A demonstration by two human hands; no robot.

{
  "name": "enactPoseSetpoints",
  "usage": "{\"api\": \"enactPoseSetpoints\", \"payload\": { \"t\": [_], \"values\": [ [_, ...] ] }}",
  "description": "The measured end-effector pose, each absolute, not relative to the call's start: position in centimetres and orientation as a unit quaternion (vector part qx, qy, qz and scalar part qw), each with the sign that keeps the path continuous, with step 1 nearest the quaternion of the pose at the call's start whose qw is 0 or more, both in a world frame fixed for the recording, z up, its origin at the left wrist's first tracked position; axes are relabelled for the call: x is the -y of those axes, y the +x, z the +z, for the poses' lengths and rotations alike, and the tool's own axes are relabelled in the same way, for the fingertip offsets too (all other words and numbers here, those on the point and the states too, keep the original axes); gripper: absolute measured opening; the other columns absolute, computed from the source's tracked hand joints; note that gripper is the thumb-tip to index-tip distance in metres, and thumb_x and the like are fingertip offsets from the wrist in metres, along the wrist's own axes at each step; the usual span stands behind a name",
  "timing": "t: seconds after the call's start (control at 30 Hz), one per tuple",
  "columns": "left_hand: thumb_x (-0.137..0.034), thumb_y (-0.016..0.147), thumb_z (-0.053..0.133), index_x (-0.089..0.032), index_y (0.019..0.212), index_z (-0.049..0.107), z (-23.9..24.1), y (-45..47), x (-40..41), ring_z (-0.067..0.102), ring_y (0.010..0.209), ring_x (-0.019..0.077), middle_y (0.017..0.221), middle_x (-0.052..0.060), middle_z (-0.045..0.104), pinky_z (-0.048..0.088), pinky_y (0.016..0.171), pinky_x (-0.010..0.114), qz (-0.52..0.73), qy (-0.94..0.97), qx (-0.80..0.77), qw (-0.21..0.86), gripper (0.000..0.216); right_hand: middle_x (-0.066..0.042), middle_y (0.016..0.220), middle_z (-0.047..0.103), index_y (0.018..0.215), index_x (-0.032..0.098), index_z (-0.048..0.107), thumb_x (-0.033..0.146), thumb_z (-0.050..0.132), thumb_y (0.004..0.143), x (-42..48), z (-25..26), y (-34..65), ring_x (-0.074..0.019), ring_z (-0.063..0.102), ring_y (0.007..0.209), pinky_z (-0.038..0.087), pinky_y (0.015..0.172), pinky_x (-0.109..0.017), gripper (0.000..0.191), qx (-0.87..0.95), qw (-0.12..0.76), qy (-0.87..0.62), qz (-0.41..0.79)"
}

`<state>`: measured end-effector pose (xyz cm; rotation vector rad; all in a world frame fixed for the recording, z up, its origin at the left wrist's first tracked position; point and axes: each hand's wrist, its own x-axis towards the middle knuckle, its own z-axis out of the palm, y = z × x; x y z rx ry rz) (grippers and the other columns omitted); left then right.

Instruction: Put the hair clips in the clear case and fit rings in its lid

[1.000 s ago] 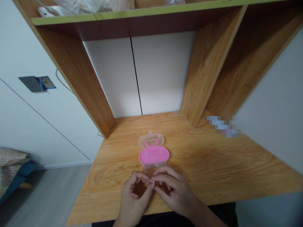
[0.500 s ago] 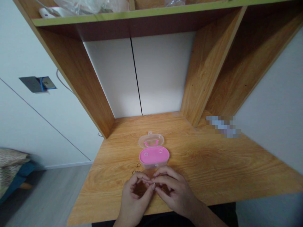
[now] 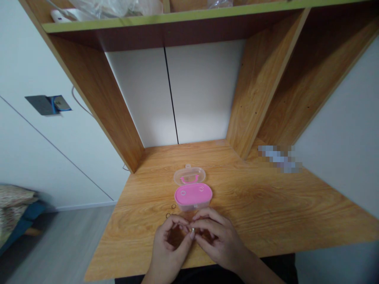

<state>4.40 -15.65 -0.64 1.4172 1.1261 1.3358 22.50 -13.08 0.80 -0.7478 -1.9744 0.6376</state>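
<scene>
Left hand (image 3: pixel 163 247): pinches whitish piece (image 3: pixel 193 229), handling apparently unfinished.
Right hand (image 3: pixel 220 236): alongside, grip unclear.
Pink-and-clear case (image 3: pixel 193 194): already open, twelve o'clock.
Dark rings (image 3: pixel 173 208): loose, eleven o'clock.

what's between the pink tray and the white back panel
The clear lid, lying open, then a strip of desk, as the head view shows.

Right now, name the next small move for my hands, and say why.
Perhaps roll the small whitish piece slightly with your right hand while your left hand steadies it. Fingertips of both hands gather around it, the left thumb seems to rest against it, and only a bit shows, so a slight turn might bring more into view.
</scene>
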Motion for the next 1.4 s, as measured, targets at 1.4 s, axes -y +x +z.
{"api": "enactPoseSetpoints", "payload": {
  "t": [1.4],
  "values": [
    [-0.036,0.083,0.076,-0.016,0.079,0.066,-0.48,4.49,14.95,0.064,0.073,0.0177,0.075,0.005,0.067,0.054,0.071,0.027,0.570,0.526,-0.496,0.391,0.022,-0.004,0.096,0.070,0.106,0.023,0.070,0.013,0.060,0.090,12.84,0.60,22.15,-0.0128,0.062,0.065,0.051,0.062,-0.025,0.021,0.787,0.402,-0.401,0.240]
  ]
}}
